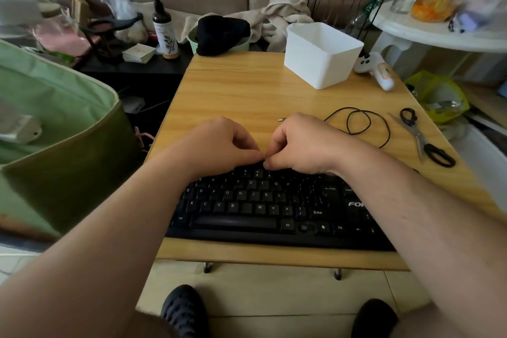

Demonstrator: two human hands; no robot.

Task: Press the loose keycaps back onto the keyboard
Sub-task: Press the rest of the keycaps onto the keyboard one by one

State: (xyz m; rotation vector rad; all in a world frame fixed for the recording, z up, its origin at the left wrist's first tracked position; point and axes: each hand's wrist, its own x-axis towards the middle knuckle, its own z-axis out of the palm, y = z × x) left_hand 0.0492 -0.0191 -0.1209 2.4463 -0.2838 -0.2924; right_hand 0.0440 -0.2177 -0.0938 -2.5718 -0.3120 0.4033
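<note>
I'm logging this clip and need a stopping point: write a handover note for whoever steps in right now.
Left hand: fingers curled, fingertips meeting the right hand's at the keyboard's top row; whether it pinches a keycap is hidden.
Right hand: same pose, wrist resting over the keyboard's upper right.
Black keyboard sits at the near edge of the wooden table. No loose keycaps are visible on the table.
Done: most letter keys look seated.
Left: the area right of P and L looks bare of caps, though it is too dark to be sure; check it, and finish the top-row spot under the fingertips.
</note>
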